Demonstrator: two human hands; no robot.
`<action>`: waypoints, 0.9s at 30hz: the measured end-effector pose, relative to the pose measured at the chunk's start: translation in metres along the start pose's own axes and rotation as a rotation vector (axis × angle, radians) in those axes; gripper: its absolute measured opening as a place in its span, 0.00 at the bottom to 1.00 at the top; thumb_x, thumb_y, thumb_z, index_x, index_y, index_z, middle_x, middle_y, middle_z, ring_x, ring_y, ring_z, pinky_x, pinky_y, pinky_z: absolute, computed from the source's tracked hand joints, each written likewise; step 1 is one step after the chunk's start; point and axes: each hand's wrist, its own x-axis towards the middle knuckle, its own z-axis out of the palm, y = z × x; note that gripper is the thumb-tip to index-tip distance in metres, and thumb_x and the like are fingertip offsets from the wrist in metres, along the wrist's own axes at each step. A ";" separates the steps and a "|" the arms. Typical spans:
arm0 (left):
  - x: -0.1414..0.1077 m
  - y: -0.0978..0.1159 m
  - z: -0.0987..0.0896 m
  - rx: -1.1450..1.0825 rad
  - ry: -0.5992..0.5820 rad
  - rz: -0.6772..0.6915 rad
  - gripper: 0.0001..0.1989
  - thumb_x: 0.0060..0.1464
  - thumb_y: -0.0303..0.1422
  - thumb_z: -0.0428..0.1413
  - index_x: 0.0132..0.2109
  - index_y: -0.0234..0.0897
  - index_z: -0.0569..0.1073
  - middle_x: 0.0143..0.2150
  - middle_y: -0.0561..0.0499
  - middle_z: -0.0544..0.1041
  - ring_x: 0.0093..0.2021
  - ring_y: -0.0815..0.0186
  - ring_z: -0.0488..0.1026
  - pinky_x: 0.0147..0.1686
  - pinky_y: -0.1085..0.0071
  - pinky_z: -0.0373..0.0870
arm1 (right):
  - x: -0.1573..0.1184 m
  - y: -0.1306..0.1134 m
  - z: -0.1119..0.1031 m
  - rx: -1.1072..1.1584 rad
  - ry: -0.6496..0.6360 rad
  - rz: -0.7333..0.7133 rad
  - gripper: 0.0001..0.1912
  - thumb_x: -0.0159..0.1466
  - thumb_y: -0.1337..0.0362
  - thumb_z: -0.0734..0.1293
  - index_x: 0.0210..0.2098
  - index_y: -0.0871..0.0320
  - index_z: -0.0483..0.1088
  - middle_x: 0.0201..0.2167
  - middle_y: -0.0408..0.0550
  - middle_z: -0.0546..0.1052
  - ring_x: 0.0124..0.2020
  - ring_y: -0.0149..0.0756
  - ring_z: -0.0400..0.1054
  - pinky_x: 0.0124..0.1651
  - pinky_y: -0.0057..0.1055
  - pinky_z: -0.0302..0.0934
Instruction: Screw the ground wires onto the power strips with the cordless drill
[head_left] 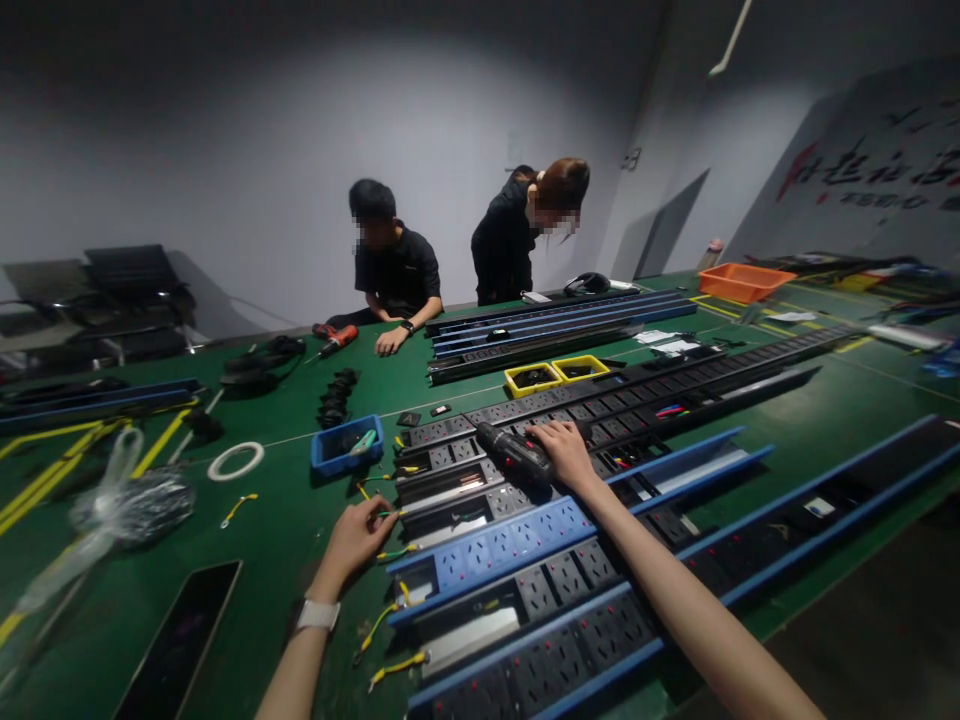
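My right hand [564, 452] grips a black cordless screwdriver [512, 455] lying across the long black socket strips [600, 410]. My left hand [361, 534], with a white watch at the wrist, pinches a small green-yellow wire [391, 514] at the end of a socket strip. Blue-cased socket strips [517, 540] lie just in front of me, with yellow-green wires [394, 665] sticking out of their left ends.
A blue bin [330, 461] with small parts, two yellow bins [555, 373], a white tape ring [235, 460] and a plastic bag [127, 505] lie on the green table [285, 500]. Two people work at the far edge beside a red drill [337, 340]. An orange tray [742, 281] sits far right.
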 end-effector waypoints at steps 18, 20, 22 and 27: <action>0.001 -0.002 0.001 -0.022 0.015 0.009 0.20 0.58 0.52 0.52 0.37 0.41 0.76 0.28 0.53 0.76 0.30 0.66 0.70 0.39 0.70 0.61 | 0.001 0.000 -0.003 -0.017 0.009 -0.014 0.20 0.65 0.72 0.60 0.55 0.56 0.71 0.49 0.51 0.77 0.49 0.42 0.64 0.52 0.37 0.47; 0.002 -0.002 0.001 -0.019 0.009 0.003 0.19 0.59 0.52 0.52 0.37 0.41 0.75 0.28 0.53 0.76 0.30 0.65 0.70 0.39 0.70 0.60 | 0.002 0.000 -0.004 -0.022 0.005 -0.017 0.21 0.65 0.72 0.60 0.55 0.56 0.71 0.49 0.51 0.77 0.49 0.42 0.64 0.52 0.37 0.47; 0.002 -0.002 0.000 -0.013 0.007 -0.004 0.19 0.59 0.51 0.52 0.37 0.41 0.75 0.27 0.53 0.75 0.30 0.65 0.69 0.39 0.69 0.60 | 0.002 0.000 -0.004 -0.021 0.005 -0.026 0.21 0.64 0.72 0.61 0.55 0.56 0.71 0.49 0.51 0.77 0.50 0.42 0.64 0.52 0.37 0.47; 0.002 -0.001 -0.002 -0.001 0.003 -0.003 0.18 0.61 0.48 0.50 0.39 0.40 0.76 0.32 0.50 0.78 0.33 0.64 0.70 0.42 0.68 0.60 | 0.004 0.002 0.000 -0.013 0.032 -0.043 0.22 0.62 0.72 0.62 0.55 0.57 0.71 0.48 0.51 0.78 0.48 0.43 0.64 0.51 0.38 0.48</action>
